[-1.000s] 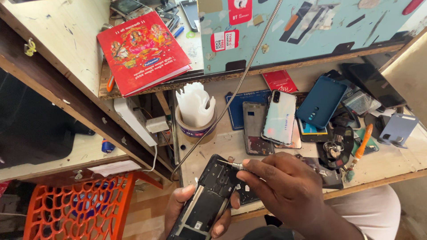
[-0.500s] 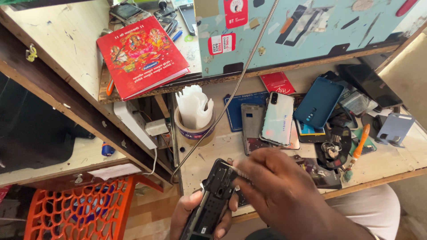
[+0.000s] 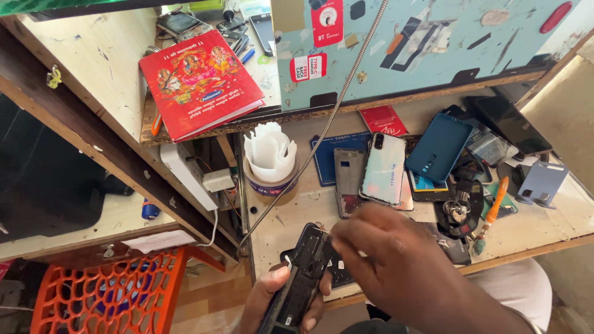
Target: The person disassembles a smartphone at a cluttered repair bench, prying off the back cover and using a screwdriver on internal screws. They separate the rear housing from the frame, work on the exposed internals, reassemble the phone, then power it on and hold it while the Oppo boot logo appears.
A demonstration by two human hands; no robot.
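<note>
My left hand point(image 3: 270, 304) grips an opened black phone point(image 3: 301, 276) from below, at the bench's front edge. The phone stands nearly edge-on, with its inner frame facing right. My right hand point(image 3: 399, 267) lies over its right side, fingertips pinched at the upper edge. A thin pale tool point(image 3: 357, 253) shows between those fingers; its tip is hidden against the phone. The lower end of the phone runs out of view at the bottom.
On the bench lie a pale-backed phone point(image 3: 385, 168), a teal case point(image 3: 439, 147), an orange-handled screwdriver point(image 3: 495, 201), a grey stand point(image 3: 541, 182) and a cup of white plastic picks point(image 3: 270, 162). A red booklet point(image 3: 198, 83) lies on the shelf. An orange stool point(image 3: 105, 291) stands lower left.
The phone has turned from showing its open inside to nearly edge-on. My right hand has slid left and down over it, covering more of it.
</note>
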